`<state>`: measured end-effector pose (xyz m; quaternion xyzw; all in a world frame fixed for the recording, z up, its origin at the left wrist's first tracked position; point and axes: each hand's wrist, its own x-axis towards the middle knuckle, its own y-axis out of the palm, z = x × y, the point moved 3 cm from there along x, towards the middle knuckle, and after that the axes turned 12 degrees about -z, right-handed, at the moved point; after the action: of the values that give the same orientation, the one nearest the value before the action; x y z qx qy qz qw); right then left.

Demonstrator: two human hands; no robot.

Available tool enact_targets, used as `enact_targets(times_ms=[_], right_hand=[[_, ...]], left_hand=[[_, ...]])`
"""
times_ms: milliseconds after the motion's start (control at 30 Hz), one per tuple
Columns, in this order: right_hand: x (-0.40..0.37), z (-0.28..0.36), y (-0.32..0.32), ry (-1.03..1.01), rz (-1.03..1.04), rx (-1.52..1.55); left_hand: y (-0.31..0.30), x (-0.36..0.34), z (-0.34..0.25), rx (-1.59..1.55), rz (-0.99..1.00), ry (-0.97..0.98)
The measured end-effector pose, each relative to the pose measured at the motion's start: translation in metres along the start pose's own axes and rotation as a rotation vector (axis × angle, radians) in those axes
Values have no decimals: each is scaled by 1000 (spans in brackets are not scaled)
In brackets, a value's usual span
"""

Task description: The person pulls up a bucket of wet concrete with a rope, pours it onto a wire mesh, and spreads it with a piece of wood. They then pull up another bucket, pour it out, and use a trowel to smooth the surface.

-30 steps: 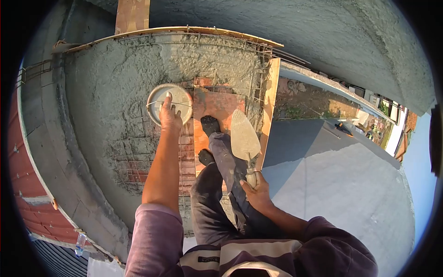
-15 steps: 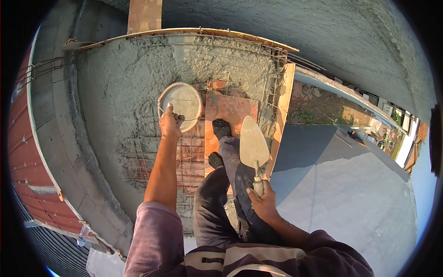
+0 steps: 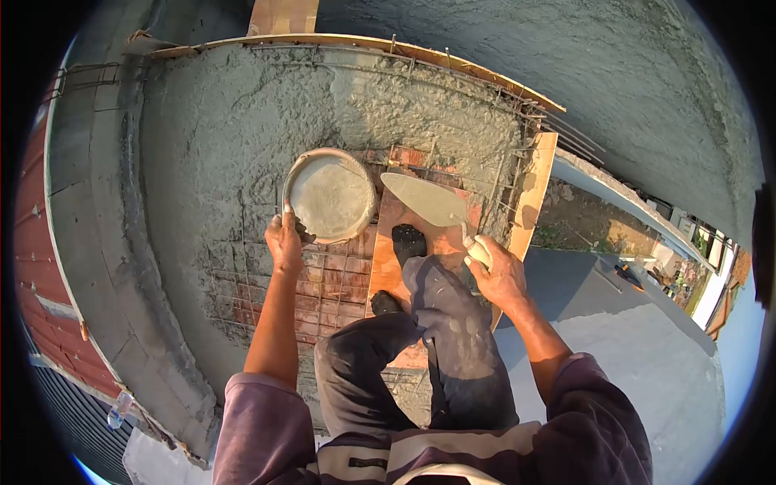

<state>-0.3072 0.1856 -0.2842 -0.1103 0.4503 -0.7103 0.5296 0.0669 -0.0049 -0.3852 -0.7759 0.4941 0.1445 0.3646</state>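
My left hand (image 3: 284, 242) is closed on the lower left rim of a round bucket (image 3: 327, 152), whose inside is smeared with grey cement. In my right hand (image 3: 498, 273) is the pale handle of a pointed masonry trowel (image 3: 424, 200). The trowel's blade points left, towards the bucket, with a small gap between them. Below both lies wet concrete (image 3: 242, 121), spread over the upper and left part of the slab. A grid of steel rebar (image 3: 319, 287) over reddish blocks shows beneath the bucket.
My feet in dark socks stand on a plywood board (image 3: 388, 271). Wooden formwork (image 3: 529, 190) edges the slab on the right, and a thin board (image 3: 453, 58) along the top. Rebar ends stick out at the upper right corner. A red metal roof (image 3: 40, 267) lies left.
My right hand has lifted and turned the trowel from upright to pointing left, nearer the bucket. The bucket has tipped to show more of its inside, with my left hand now at its rim.
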Motion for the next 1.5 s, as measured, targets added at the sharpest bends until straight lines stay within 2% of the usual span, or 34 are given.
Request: enact_targets(times_ms=[67,133,233,333,400,467,600,767,833,900,1000,1033,1133,1167,1233,1267,1333,1433,1500], right_hand=[[16,-5,30,148,82,18],[24,-24,66,182,77,117],[38,-38,106,75,-9,190],[52,-47,126,27,2,222],[62,-42,136,-105,-95,203],[73,-40,125,-334,-188,79],[80,-3,102,-397,-122,11],[97,58,81,-596,-72,-404],[111,81,86,-732,-89,-535],[119,106,97,-905,-148,-695],[133,128,135,-1018,-118,-844],[135,129,149,-1111,-192,-843],[137,125,187,-1068,11,-805],[143,119,198,-927,135,-730],[143,110,202,-842,248,-669],[141,102,204,-793,305,-637],[132,93,199,-763,319,-584],[134,79,189,-677,387,-484],[133,59,186,-714,306,-395]], left_hand=[[-9,23,13,113,-29,148],[-28,75,50,494,-38,390],[-38,109,81,325,103,214],[-41,120,93,202,303,-73],[-39,135,104,183,368,-65],[-37,137,103,188,392,-27],[-26,145,116,-12,409,-41],[-21,150,128,-15,323,37],[-21,143,121,95,290,99],[-18,117,105,18,252,152],[-12,101,94,29,227,218],[-10,102,94,72,224,244],[0,92,94,106,193,269],[3,89,94,101,177,270],[5,91,96,90,171,242],[5,91,101,43,173,168],[3,74,89,-51,182,23],[11,88,105,-96,169,66],[8,84,102,-45,192,69]])
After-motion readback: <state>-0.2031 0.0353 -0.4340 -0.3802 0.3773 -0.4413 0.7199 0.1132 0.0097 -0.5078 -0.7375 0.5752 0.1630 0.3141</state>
